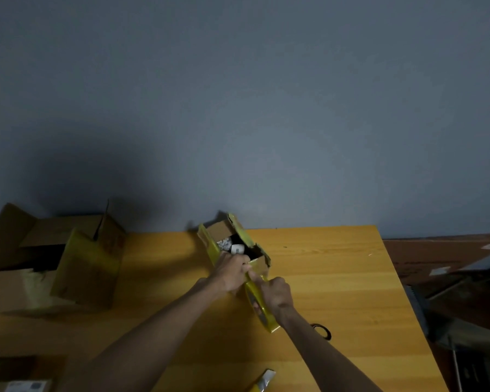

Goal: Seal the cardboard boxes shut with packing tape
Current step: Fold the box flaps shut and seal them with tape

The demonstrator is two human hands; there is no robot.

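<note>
On my feed, the small open cardboard box with yellow tape (235,244) sat at twelve o'clock on the yellow wooden table (337,278). My left hand (231,274) gripped its near flap; my right hand (275,294), at five o'clock of it, clutched the yellow packing-tape roll (262,312).

We see a dim, soft-focused scene. Light falls brightest on the yellow table (323,278) toward three o'clock; a heavy shadow spreads over the grey wall (238,94) at nine o'clock. Wide-angle distortion bends the edges, and the corners darken and blur.
</note>
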